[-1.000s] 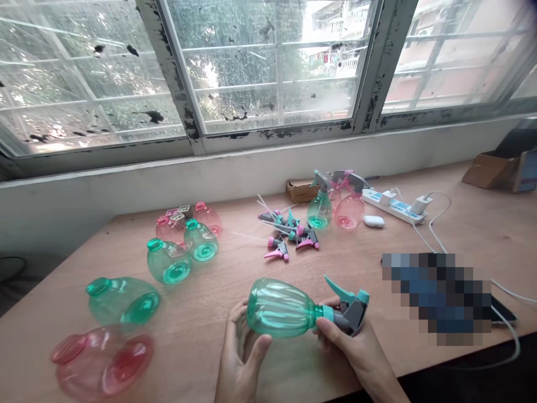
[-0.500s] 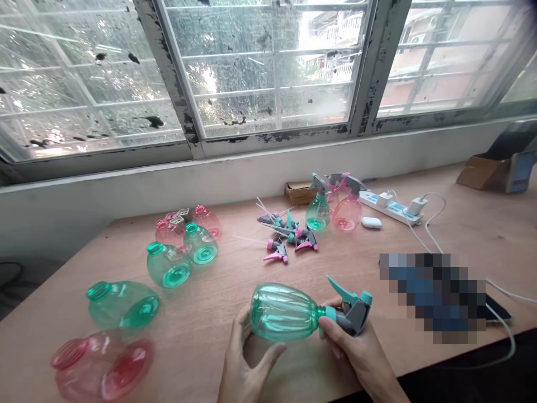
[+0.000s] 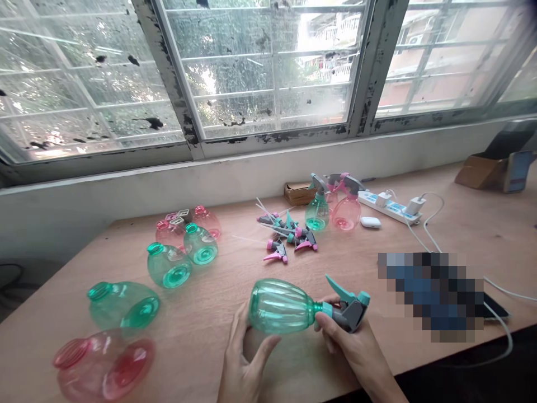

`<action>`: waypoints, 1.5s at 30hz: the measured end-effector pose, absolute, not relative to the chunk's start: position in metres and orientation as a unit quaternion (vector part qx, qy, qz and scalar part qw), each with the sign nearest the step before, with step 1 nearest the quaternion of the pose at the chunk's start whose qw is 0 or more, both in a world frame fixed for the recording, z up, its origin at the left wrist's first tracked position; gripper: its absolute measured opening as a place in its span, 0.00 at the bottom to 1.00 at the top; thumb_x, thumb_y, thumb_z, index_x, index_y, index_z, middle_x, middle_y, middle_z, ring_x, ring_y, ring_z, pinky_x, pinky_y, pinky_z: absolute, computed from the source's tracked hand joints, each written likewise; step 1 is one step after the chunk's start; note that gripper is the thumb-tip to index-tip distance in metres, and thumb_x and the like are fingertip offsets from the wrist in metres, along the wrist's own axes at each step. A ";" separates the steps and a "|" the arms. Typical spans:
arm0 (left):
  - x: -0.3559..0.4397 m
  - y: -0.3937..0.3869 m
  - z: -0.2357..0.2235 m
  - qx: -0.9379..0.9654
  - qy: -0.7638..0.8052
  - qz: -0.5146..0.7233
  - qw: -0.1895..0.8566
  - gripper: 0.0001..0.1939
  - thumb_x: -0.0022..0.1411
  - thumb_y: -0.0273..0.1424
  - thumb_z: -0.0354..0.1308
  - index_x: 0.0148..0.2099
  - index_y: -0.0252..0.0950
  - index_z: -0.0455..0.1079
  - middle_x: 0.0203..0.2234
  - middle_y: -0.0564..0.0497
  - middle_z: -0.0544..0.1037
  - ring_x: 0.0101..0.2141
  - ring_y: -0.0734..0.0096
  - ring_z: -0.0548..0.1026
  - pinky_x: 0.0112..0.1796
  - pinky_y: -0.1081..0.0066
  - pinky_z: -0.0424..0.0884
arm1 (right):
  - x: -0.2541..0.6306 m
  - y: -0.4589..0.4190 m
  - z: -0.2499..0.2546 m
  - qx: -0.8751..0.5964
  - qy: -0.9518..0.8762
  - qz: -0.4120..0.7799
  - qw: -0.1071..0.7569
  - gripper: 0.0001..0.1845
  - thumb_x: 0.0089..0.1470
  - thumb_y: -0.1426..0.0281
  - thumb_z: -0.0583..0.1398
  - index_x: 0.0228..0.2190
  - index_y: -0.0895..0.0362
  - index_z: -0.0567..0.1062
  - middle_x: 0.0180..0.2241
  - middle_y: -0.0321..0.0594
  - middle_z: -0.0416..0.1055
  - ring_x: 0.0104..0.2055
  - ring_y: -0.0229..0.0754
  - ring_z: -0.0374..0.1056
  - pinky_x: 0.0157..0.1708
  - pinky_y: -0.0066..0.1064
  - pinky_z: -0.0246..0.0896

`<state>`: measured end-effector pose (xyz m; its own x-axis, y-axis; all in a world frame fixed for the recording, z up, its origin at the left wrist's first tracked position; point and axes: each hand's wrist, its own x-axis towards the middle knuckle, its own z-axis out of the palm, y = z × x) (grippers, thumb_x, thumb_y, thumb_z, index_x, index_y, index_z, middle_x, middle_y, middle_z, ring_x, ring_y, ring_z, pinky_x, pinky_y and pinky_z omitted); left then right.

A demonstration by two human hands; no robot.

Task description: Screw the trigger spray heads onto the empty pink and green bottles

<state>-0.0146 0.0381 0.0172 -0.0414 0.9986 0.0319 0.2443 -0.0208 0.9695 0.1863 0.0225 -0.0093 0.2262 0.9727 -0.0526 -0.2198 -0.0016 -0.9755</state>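
Note:
A clear green spray bottle (image 3: 281, 305) lies sideways in the air above the table, its base to the left. My right hand (image 3: 351, 350) is closed around its collar, thumb and fingers pinching where the grey and teal trigger head (image 3: 351, 310) meets the neck. At the base end, my left hand (image 3: 245, 358) is cupped with thumb and fingers apart. Its fingertips are partly hidden behind the bottle, so whether they touch it I cannot tell. Beyond the bottle, several loose trigger heads (image 3: 289, 232) with white tubes lie in a pile.
Open green bottles (image 3: 126, 302) and pink bottles (image 3: 107, 364) stand along the left. At the back are assembled spray bottles (image 3: 346, 211), a cardboard box (image 3: 300, 193), a power strip (image 3: 390, 208) and a white case (image 3: 371, 223). A blurred dark device (image 3: 497, 308) with cables lies right.
The spray bottle and both hands have shifted very slightly up and left. My right hand keeps its pinch at the collar; the left stays cupped by the base.

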 end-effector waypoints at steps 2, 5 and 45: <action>-0.014 0.037 0.017 0.554 0.566 0.439 0.424 0.30 0.57 0.45 0.64 0.59 0.41 0.69 0.59 0.46 0.71 0.63 0.53 0.63 0.64 0.59 0.56 | 0.188 0.023 -0.010 -0.495 -0.377 0.498 0.604 0.21 0.51 0.54 0.68 0.37 0.56 0.71 0.22 0.34 0.73 0.16 0.34 0.59 0.19 0.28 0.55; -0.014 0.036 0.015 0.547 0.550 0.439 0.453 0.32 0.59 0.48 0.62 0.62 0.41 0.64 0.60 0.45 0.70 0.63 0.52 0.63 0.63 0.56 0.57 | 0.187 0.021 -0.011 -0.503 -0.371 0.502 0.597 0.22 0.48 0.54 0.70 0.36 0.56 0.72 0.21 0.33 0.72 0.17 0.35 0.60 0.19 0.28 0.55; -0.011 0.033 0.016 0.524 0.522 0.471 0.481 0.27 0.59 0.46 0.62 0.58 0.42 0.68 0.55 0.45 0.76 0.58 0.50 0.70 0.59 0.57 0.63 | 0.183 0.020 -0.017 -0.513 -0.346 0.457 0.639 0.22 0.46 0.55 0.71 0.35 0.57 0.74 0.18 0.30 0.66 0.16 0.33 0.57 0.17 0.26 0.53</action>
